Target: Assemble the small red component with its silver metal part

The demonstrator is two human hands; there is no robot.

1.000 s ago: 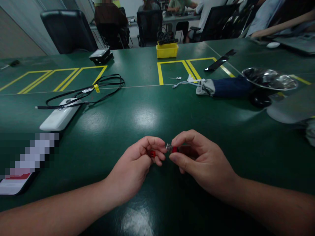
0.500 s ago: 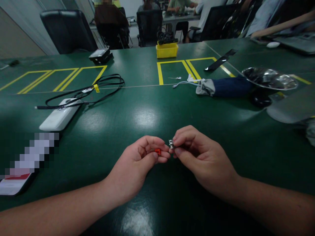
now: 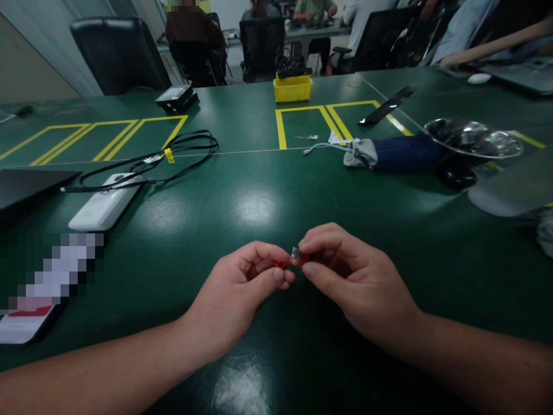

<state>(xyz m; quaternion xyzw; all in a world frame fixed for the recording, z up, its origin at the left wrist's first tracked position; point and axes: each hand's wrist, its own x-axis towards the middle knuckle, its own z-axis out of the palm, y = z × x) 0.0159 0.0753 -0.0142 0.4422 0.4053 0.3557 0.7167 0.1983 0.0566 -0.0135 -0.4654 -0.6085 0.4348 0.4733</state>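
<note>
Both of my hands meet low over the green table [image 3: 259, 196], near its front edge. My left hand [image 3: 242, 288] pinches a small red piece [image 3: 280, 265] between thumb and fingers. My right hand [image 3: 349, 276] pinches a small red part with a silver metal end [image 3: 298, 253]. The two small pieces sit tip to tip between my fingertips, and I cannot tell whether they are joined.
A white power bank [image 3: 106, 203] and a coiled black cable [image 3: 173, 151] lie at the left. A dark flat panel [image 3: 26, 184] shows at the far left edge. A blue pouch [image 3: 397, 153] and a shiny metal bowl [image 3: 473, 138] sit at the right, a yellow bin [image 3: 292, 87] at the back. Other people sit beyond.
My fingertips have drawn closer, bringing the red piece and the metal-ended part together. A dark flat panel has come into view at the far left.
</note>
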